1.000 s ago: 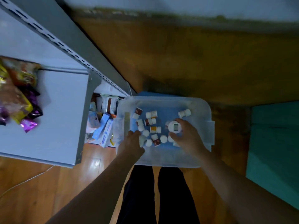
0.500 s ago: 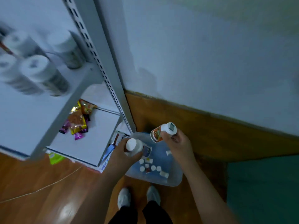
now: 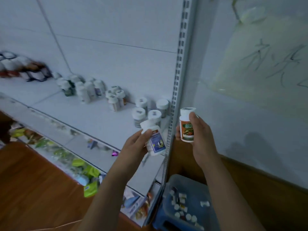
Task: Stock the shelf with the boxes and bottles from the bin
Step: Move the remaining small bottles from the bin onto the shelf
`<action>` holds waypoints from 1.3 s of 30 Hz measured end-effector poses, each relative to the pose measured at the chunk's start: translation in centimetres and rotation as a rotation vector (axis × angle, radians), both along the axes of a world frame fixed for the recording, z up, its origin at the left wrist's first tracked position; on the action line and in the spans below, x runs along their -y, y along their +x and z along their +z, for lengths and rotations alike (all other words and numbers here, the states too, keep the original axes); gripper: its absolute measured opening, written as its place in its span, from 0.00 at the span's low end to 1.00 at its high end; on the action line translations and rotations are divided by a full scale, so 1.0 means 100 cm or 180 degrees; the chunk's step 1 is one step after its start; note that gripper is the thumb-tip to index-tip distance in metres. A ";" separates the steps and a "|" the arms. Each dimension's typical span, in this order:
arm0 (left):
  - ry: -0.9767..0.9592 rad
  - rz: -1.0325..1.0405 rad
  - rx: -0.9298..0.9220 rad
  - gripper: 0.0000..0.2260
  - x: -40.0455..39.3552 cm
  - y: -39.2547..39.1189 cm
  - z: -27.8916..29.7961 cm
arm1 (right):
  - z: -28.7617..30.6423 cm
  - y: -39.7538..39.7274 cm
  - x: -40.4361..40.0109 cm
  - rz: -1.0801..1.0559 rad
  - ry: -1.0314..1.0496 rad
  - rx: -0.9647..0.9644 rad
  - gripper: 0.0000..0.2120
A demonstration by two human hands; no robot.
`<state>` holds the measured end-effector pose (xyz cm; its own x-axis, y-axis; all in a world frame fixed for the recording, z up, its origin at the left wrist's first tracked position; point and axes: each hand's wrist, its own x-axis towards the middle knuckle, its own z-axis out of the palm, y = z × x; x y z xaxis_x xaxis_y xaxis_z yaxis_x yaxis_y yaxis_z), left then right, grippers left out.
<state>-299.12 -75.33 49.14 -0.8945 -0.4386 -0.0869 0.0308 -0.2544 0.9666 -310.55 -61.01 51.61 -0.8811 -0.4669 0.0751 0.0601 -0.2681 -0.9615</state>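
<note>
Bottles in both of my hands, raised from bin level to shelf height. A second ago both hands were down among the loose bottles in the bin (image 3: pixel 168 194); half a second ago each had lifted one clear; now my left hand (image 3: pixel 133 145) curls around the blue-labelled bottle (image 3: pixel 154 139), tilted with its white cap toward the shelf, while my right hand (image 3: pixel 199 135) grips the orange-labelled bottle (image 3: pixel 187 125) upright, thumb side near the cap. The blue-labelled bottle sits over the front right corner of the shelf (image 3: pixel 83 112), just in front of a cluster of four white-capped bottles (image 3: pixel 148 109); the orange-labelled one is beside the slotted upright post (image 3: pixel 176 90), outside the shelf's right edge. Further bottle groups stand along the shelf to the left, blurred. The bin, below between my forearms, holds many more small bottles, so I judge the stocking is well short of done. The step in hand is placement: the left bottle is nearer its spot; the right must cross the post first.
</note>
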 end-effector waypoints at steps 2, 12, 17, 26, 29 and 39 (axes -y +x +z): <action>0.0183 0.0254 -0.0068 0.21 0.028 0.033 0.009 | 0.010 0.026 0.033 0.0156 0.0007 -0.0070 0.19; 0.0651 0.1092 0.0016 0.25 0.129 0.159 0.006 | 0.011 0.132 0.167 0.0648 -0.0197 -0.0036 0.25; 0.0724 0.1245 0.0068 0.19 0.168 0.175 -0.002 | 0.006 0.150 0.209 0.0727 -0.0070 0.0021 0.19; 0.0770 0.1317 0.0218 0.17 0.263 0.138 -0.017 | -0.026 0.105 0.299 0.0686 0.0150 0.0174 0.20; 0.0645 0.1324 0.0415 0.18 0.306 0.113 -0.023 | -0.039 0.082 0.337 0.0595 0.0138 0.0353 0.18; 0.0332 0.1251 0.0874 0.10 0.421 0.044 -0.051 | -0.091 0.032 0.426 0.0246 0.0429 0.0983 0.13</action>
